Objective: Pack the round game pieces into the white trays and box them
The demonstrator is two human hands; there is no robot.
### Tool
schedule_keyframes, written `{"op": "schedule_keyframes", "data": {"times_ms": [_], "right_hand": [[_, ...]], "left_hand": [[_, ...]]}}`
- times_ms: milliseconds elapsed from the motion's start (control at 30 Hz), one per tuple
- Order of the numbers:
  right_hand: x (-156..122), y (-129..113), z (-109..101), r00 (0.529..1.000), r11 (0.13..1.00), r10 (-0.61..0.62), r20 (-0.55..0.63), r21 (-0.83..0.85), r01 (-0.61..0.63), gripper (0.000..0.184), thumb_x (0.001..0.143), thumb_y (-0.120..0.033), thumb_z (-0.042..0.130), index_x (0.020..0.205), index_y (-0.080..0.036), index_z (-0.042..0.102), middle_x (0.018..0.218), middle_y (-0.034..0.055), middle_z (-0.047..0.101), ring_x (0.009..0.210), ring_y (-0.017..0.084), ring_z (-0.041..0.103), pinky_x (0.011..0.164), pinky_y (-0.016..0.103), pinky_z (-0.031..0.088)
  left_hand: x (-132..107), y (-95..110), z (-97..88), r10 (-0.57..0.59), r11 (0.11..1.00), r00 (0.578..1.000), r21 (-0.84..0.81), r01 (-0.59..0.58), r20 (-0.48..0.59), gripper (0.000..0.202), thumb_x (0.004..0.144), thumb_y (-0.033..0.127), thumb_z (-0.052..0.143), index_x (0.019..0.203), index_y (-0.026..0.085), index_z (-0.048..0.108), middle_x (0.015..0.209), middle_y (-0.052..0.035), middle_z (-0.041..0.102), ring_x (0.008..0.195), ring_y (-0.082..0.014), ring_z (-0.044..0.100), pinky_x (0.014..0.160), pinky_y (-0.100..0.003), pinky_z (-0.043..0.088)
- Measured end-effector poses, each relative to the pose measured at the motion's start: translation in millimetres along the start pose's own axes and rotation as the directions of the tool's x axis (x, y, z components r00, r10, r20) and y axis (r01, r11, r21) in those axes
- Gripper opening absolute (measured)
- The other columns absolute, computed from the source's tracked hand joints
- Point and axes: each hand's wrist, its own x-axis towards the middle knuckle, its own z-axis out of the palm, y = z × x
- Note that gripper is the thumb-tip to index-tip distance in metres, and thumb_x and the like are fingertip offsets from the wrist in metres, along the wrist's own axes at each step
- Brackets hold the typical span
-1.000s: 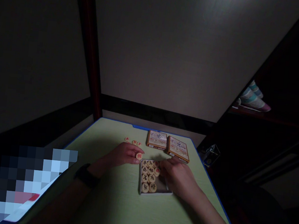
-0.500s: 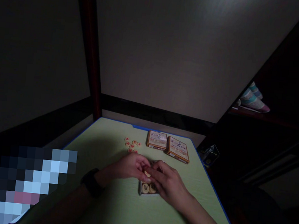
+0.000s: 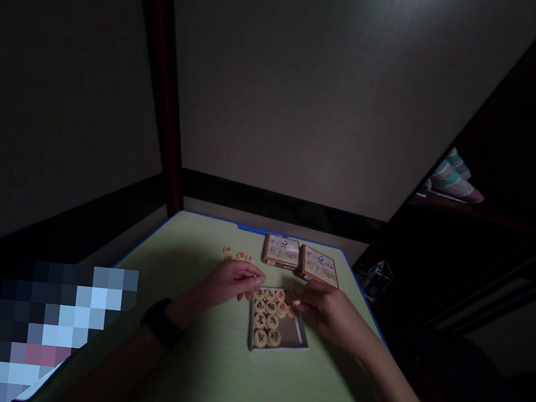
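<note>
Nearest on my feed, the tray [image 3: 290, 337] on the green table [image 3: 219, 364] is uncovered: the right hand [image 3: 333, 310] and left hand [image 3: 232, 281], together over it half a second ago, have parted. The right's fingers pinch close at its right side; I can't tell whether they grasp anything. The left curls by its far left corner, hold unclear. I count eight black-lettered pieces [image 3: 271, 306] and at least two red-lettered ones [image 3: 282, 308] inside; beyond, at least four loose red pieces [image 3: 242, 255], then two boxes [image 3: 282, 251].
</note>
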Motion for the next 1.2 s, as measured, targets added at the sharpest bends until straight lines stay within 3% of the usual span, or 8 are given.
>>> {"op": "schedule_keyframes", "data": {"times_ms": [100,233,333,600,933,1067,1133,1200], "right_hand": [[-1,4,7,0.998,0.999,0.003,0.066,-0.036,-0.001,0.024,0.093,-0.015,0.053,0.104,-0.020,0.074,0.087,0.0056,0.067,0.079,0.018,0.062,0.070,0.028,0.046],[1,1,14,0.996,0.997,0.024,0.084,-0.078,-0.018,0.019,0.087,-0.010,0.057,0.091,-0.019,0.074,0.084,0.0054,0.068,0.077,0.018,0.063,0.068,0.027,0.044],[2,-3,14,0.995,0.995,0.036,0.098,-0.092,-0.027,0.020,0.084,-0.008,0.057,0.090,-0.019,0.072,0.084,0.0049,0.068,0.076,0.017,0.063,0.067,0.026,0.042],[4,-4,17,0.994,0.993,0.061,0.089,-0.102,-0.052,0.015,0.083,-0.008,0.056,0.081,-0.018,0.068,0.081,0.0039,0.068,0.072,0.016,0.061,0.063,0.026,0.037],[5,-5,21,0.992,0.991,0.093,0.084,-0.100,-0.085,0.013,0.082,-0.011,0.059,0.089,-0.018,0.067,0.088,0.0052,0.068,0.082,0.019,0.062,0.069,0.027,0.040],[5,-5,21,0.991,0.991,0.106,0.076,-0.089,-0.099,0.016,0.080,-0.009,0.058,0.090,-0.018,0.067,0.088,0.0051,0.067,0.080,0.018,0.061,0.068,0.027,0.040],[5,-6,19,0.990,0.990,0.124,0.073,-0.076,-0.118,0.017,0.078,-0.008,0.058,0.089,-0.018,0.066,0.087,0.0047,0.067,0.080,0.018,0.061,0.068,0.027,0.041],[4,-6,17,0.989,0.990,0.135,0.066,-0.060,-0.131,0.020,0.077,-0.007,0.058,0.090,-0.019,0.066,0.087,0.0045,0.068,0.082,0.019,0.062,0.069,0.028,0.042]], "left_hand": [[0,6,-10.7,0.014,0.998,0.992,0.064,-0.006,-0.129,0.032,0.076,0.044,0.064,0.082,0.013,0.067,0.065,-0.0017,0.065,0.048,-0.0081,0.050,0.044,-0.021,0.035],[0,7,-24.9,-0.022,0.996,0.954,0.079,0.047,-0.300,0.030,0.076,0.045,0.061,0.075,0.015,0.064,0.050,0.0047,0.051,0.043,-0.0073,0.042,0.044,-0.020,0.033],[3,2,-32.3,-0.036,0.998,0.923,0.041,0.056,-0.384,0.030,0.073,0.046,0.062,0.075,0.016,0.064,0.052,0.0049,0.051,0.045,-0.0076,0.041,0.045,-0.021,0.032],[3,2,-33.5,-0.037,0.997,0.926,0.044,0.057,-0.375,0.033,0.069,0.048,0.061,0.077,0.016,0.064,0.053,0.0051,0.049,0.048,-0.0087,0.041,0.046,-0.021,0.032],[7,-3,-39.4,-0.017,0.985,0.906,0.148,0.087,-0.423,0.031,0.068,0.047,0.059,0.075,0.017,0.063,0.050,0.0040,0.051,0.046,-0.0106,0.043,0.046,-0.023,0.032],[5,-6,-44.9,0.071,0.871,0.883,0.460,0.172,-0.464,0.021,0.072,0.039,0.058,0.063,0.020,0.055,0.054,0.0028,0.054,0.055,-0.0132,0.049,0.055,-0.025,0.035],[1,-4,-46.8,0.086,0.753,0.904,0.622,0.216,-0.418,0.022,0.073,0.036,0.058,0.060,0.020,0.050,0.056,0.0025,0.055,0.057,-0.0131,0.049,0.058,-0.025,0.033],[-5,-2,-48.9,0.030,0.653,0.943,0.721,0.233,-0.332,0.026,0.074,0.041,0.061,0.064,0.020,0.050,0.060,0.0019,0.056,0.058,-0.0140,0.048,0.057,-0.026,0.030]]}}
